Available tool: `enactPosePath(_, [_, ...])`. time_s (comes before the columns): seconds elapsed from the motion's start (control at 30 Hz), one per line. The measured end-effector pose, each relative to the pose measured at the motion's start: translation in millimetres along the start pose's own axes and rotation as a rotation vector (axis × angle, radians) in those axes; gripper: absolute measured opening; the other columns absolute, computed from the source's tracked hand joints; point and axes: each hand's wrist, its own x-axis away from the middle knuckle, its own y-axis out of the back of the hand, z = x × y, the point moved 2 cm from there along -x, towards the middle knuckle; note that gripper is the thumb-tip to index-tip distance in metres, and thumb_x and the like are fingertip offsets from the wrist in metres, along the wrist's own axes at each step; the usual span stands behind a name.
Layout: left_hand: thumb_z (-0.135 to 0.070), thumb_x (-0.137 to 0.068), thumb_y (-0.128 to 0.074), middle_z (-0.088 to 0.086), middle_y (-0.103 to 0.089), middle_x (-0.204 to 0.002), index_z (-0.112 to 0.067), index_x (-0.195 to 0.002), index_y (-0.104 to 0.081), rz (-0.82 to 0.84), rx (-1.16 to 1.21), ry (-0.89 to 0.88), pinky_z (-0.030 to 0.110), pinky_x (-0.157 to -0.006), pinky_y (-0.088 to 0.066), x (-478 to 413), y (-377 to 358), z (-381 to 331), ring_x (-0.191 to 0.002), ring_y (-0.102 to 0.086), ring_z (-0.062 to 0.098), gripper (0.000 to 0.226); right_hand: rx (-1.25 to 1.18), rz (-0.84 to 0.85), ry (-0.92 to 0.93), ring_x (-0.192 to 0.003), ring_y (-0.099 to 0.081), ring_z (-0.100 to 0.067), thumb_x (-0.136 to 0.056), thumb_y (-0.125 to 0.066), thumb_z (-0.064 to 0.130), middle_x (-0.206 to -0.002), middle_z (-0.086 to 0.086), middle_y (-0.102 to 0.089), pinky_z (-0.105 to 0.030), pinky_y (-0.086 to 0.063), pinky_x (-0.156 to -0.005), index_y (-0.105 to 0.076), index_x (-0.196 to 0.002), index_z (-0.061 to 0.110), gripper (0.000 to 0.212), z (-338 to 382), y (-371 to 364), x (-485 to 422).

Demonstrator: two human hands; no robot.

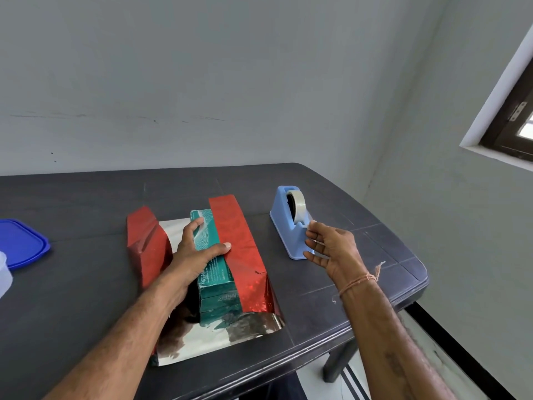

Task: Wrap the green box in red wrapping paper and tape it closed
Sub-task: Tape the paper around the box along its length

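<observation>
Head view, single frame.

- Green box (208, 236) lies lengthwise on the silver inner face of the red wrapping paper (235, 241), near the middle of the dark bench (86, 284). One short end faces the person, with upside-down lettering visible on it.
- Paper: the right flap is folded up and over the box's right long edge and covers part of the top. The left flap stands curled up, apart from the box, red side out. A silver margin sticks out toward the front bench edge.
- Left hand (193, 255): palm down on top of the box with the fingers (196, 226) spread and nearly straight. They reach along the green lid toward its far end. The thumb tip rests against the edge of the folded right flap. Nothing is curled round or pinched; the hand is pressing flat.
- Right hand (334, 249): well apart from the box, off to its right, raised at the near end of the blue tape dispenser (284, 223). Fingers are loosely fanned, and the thumb and forefinger tips sit at the cutter end. I cannot tell whether a tape end is pinched between them. A thread bracelet (357, 281) is on the wrist.
- Clear tape roll (298, 202) is seated in the dispenser, which stands on the bench just right of the paper.
- Far left of the bench: blue lid (20, 243), with part of a translucent container (4, 272) at the frame edge.
</observation>
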Motion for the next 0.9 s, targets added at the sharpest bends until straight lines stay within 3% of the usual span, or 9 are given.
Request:
enactPosePath(0.23, [-0.027, -0.079, -0.088, -0.011, -0.04, -0.154, -0.044, -0.148, -0.036, 0.005, -0.002, -0.002, 0.035, -0.099, -0.051, 0, 0, 0, -0.124, -0.058, 0.019, 0.087, 0.019, 0.001, 0.017, -0.089, -0.073, -0.021, -0.092, -0.075, 0.022, -0.095, -0.009, -0.075, -0.038, -0.06, -0.067, -0.069, -0.106, 0.004, 0.023, -13, 3, -1])
enactPosePath(0.4, [-0.03, -0.078, -0.089, -0.009, -0.04, -0.155, -0.047, -0.147, -0.036, 0.013, -0.003, 0.02, 0.04, -0.102, -0.053, -1, 1, 1, -0.123, -0.06, 0.021, 0.089, -0.004, -0.001, 0.018, -0.096, -0.073, -0.022, -0.089, -0.078, 0.017, -0.1, -0.012, -0.075, -0.046, -0.061, -0.084, -0.068, -0.105, 0.003, 0.024, -18, 3, -3])
enactPosePath(0.5, [-0.028, -0.079, -0.088, -0.01, -0.041, -0.153, -0.046, -0.147, -0.037, 0.007, -0.005, 0.013, 0.036, -0.096, -0.054, -1, 0, 0, -0.121, -0.061, 0.019, 0.087, -0.024, -0.002, 0.04, -0.088, -0.07, -0.019, -0.089, -0.078, 0.016, -0.091, -0.009, -0.072, -0.043, -0.06, -0.081, -0.07, -0.096, 0.003, 0.017, -23, 2, -4])
enactPosePath(0.6, [-0.028, -0.08, -0.087, -0.01, -0.042, -0.153, -0.047, -0.146, -0.037, 0.01, -0.005, 0.013, 0.035, -0.094, -0.054, 1, 0, 0, -0.119, -0.062, 0.019, 0.086, -0.029, 0.003, 0.088, -0.083, -0.068, -0.016, -0.09, -0.077, 0.021, -0.09, -0.009, -0.071, -0.038, -0.061, -0.076, -0.071, -0.098, -0.002, 0.026, -29, 3, -6])
enactPosePath(0.77, [-0.026, -0.08, -0.087, -0.008, -0.044, -0.152, -0.047, -0.146, -0.037, 0.008, 0.0, 0.018, 0.032, -0.087, -0.055, 2, 0, -1, -0.115, -0.065, 0.019, 0.085, -0.013, 0.003, 0.161, -0.096, -0.071, -0.021, -0.092, -0.075, 0.026, -0.101, -0.013, -0.075, -0.032, -0.063, -0.072, -0.073, -0.101, -0.006, 0.033, -37, 3, -12])
enactPosePath(0.9, [-0.028, -0.081, -0.086, -0.011, -0.042, -0.151, -0.047, -0.147, -0.036, 0.013, -0.008, 0.022, 0.029, -0.083, -0.054, 3, -1, -3, -0.114, -0.064, 0.017, 0.085, 0.017, -0.02, 0.195, -0.095, -0.071, -0.02, -0.092, -0.074, 0.029, -0.099, -0.01, -0.075, -0.037, -0.064, -0.076, -0.075, -0.093, 0.001, 0.028, -42, 3, -15])
